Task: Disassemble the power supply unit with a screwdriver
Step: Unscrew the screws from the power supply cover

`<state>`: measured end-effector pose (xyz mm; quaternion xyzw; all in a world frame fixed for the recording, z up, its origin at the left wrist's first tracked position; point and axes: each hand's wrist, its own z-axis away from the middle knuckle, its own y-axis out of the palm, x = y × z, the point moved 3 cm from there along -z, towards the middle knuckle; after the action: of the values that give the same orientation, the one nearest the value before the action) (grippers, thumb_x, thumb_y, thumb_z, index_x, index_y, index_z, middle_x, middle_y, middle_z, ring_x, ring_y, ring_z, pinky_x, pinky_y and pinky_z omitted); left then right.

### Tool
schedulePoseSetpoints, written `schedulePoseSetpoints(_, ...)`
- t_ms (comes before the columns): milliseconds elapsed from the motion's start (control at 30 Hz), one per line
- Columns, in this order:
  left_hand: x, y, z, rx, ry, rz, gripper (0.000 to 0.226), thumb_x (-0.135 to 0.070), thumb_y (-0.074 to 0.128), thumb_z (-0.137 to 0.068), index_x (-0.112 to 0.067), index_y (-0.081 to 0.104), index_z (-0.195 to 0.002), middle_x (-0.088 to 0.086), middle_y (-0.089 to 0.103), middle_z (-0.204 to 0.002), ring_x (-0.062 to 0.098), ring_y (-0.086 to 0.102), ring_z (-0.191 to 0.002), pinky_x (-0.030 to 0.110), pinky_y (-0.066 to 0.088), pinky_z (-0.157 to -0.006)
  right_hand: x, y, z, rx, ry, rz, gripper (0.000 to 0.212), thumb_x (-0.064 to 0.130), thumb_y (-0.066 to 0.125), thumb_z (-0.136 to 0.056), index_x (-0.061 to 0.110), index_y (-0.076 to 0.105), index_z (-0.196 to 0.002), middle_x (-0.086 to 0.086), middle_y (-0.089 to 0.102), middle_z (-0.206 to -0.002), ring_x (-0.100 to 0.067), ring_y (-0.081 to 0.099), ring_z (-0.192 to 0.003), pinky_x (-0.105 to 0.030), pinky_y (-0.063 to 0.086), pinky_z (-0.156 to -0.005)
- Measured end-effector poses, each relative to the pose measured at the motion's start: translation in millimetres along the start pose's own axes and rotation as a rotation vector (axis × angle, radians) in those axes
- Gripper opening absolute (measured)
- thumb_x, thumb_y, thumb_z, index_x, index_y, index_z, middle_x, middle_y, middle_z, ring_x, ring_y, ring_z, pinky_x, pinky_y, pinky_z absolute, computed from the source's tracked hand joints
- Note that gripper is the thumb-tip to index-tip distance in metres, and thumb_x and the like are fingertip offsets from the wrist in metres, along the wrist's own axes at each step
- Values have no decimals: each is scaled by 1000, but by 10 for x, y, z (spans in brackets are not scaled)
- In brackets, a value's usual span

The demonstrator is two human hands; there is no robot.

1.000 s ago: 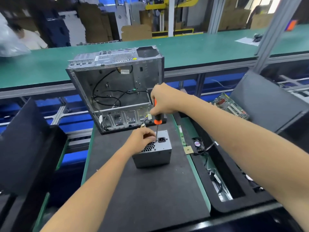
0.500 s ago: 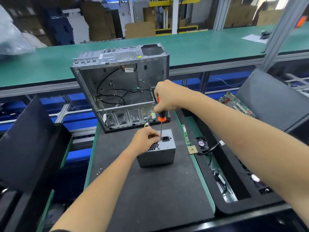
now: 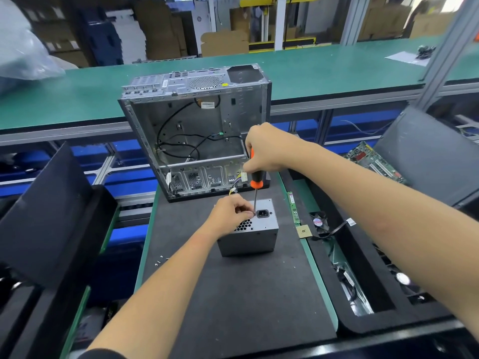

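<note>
A grey metal power supply unit (image 3: 255,235) stands on the black mat (image 3: 233,294), its socket face turned up. My right hand (image 3: 267,149) grips the orange and black screwdriver (image 3: 256,181) upright, with the shaft tip down on the unit's top face just left of the power socket. My left hand (image 3: 232,212) rests on the top of the unit, its fingers curled beside the screwdriver tip; whether they pinch a screw is hidden.
An empty open computer case (image 3: 197,130) with loose cables stands behind the unit. Small screws (image 3: 158,260) lie on the mat's left edge. A black tray (image 3: 363,281) with fans and cables sits at right, a circuit board (image 3: 373,161) beyond it.
Both hands stay on the unit and the screwdriver stays upright on the same spot. The view has shifted slightly.
</note>
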<state>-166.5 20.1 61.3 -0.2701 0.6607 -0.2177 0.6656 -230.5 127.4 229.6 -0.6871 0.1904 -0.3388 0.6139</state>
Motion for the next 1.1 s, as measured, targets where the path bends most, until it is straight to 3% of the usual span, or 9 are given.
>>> schedulePoseSetpoints(100, 3, 7, -4, -11, -10, 11, 13, -17, 72, -81, -28, 70, -74, -11, 59, -81, 7, 48, -68, 30, 44, -74, -50, -30, 28, -9, 28, -22, 28, 25, 71, -72, -2, 64, -74, -5, 42, -60, -18, 28, -48, -19, 22, -38)
schedulePoseSetpoints(200, 0, 12, -8, -18, -12, -7, 8, -22, 71, -81, -28, 70, -77, -12, 59, -81, 3, 48, -67, 31, 44, -76, -69, -43, 28, -6, 25, -48, 38, 24, 71, -73, -11, 66, -87, -7, 43, -64, -18, 29, -50, -22, 25, -43)
schedulePoseSetpoints(333, -3, 8, -16, -21, -15, -24, 4, -23, 70, -83, -25, 71, -79, -11, 58, -82, 3, 47, -68, 35, 44, -78, -70, -48, 15, -10, 12, -31, 37, 24, 71, -73, -10, 67, -87, -7, 44, -63, -19, 31, -51, -23, 26, -44)
schedulePoseSetpoints(567, -1, 20, -7, -24, -12, -25, 10, -20, 69, -84, -27, 69, -77, -16, 54, -76, 0, 46, -64, 26, 40, -71, -16, -58, 36, 1, -17, 4, 31, 27, 72, -73, -4, 64, -75, -6, 45, -61, -21, 35, -57, -23, 28, -44)
schedulePoseSetpoints(700, 2, 29, -10, -19, -10, -12, 14, -18, 69, -84, -28, 68, -75, -17, 53, -74, -2, 46, -62, 21, 36, -66, 13, -50, 31, 77, -67, 48, 40, 31, 72, -75, -7, 64, -85, -7, 53, -69, -22, 44, -67, -30, 38, -54)
schedulePoseSetpoints(833, -4, 45, -11, -21, 13, 6, 14, -12, 68, -84, -24, 69, -76, -14, 52, -74, 0, 44, -61, 15, 35, -64, 69, -66, 72, 213, -42, 149, 55, 54, 55, -88, 5, 52, -63, -3, 59, -38, -22, 66, -48, -31, 52, -55)
schedulePoseSetpoints(933, -7, 48, -10, -23, 22, 14, 13, -9, 68, -83, -20, 70, -77, -15, 52, -73, 1, 43, -60, 8, 35, -62, 81, -64, 67, 267, 3, 108, 50, 42, 43, -95, 6, 48, -61, 1, 54, -32, -22, 63, -39, -28, 52, -54)
schedulePoseSetpoints(1033, -8, 47, -3, -22, 23, 16, 13, -5, 67, -82, -17, 70, -78, -15, 50, -71, 0, 43, -58, 5, 35, -61, 109, -62, 69, 335, -81, 170, 39, 33, 49, -94, 5, 55, -68, 0, 61, -41, -25, 66, -56, -27, 49, -55)
schedulePoseSetpoints(1100, -16, 44, -9, -6, 27, 1, 14, -5, 67, -82, -18, 69, -78, -15, 49, -71, 0, 43, -57, 6, 35, -60, 157, -84, 95, 366, -188, 246, 29, 34, 58, -91, 7, 63, -81, -2, 69, -67, -24, 65, -71, -30, 48, -61)
